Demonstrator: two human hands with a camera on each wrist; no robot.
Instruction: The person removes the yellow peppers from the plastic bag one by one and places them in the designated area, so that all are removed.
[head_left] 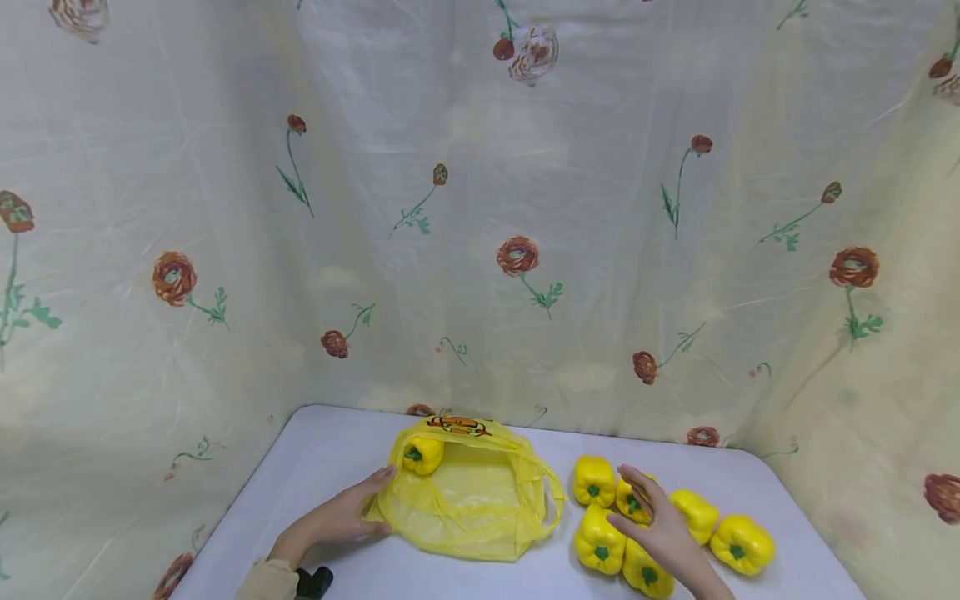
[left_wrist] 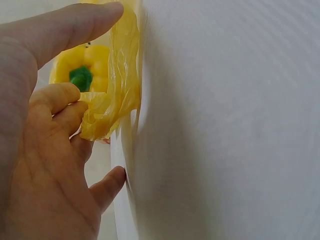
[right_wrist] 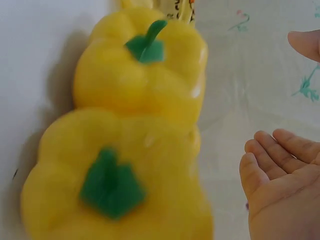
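A thin yellow plastic bag (head_left: 480, 508) lies on its side with its mouth facing me, and a yellow bell pepper (head_left: 423, 456) with a green stem rests inside at its left. My left hand (head_left: 352, 510) holds the left edge of the bag's mouth, thumb and bent fingers on either side of the film (left_wrist: 124, 65). To the right of the bag sits a group of several yellow bell peppers (head_left: 600, 540). Over this group hovers my right hand (head_left: 667, 533), thumb and fingers spread apart, holding nothing. Two peppers (right_wrist: 140, 85) fill the right wrist view, apart from the hand.
Everything lies on a white table (head_left: 337, 433). Flowered cloth (head_left: 480, 333) hangs behind it and along both sides. A loop handle (head_left: 555, 500) of the bag sticks out toward the peppers. A black strap device (head_left: 315, 582) sits at the left wrist.
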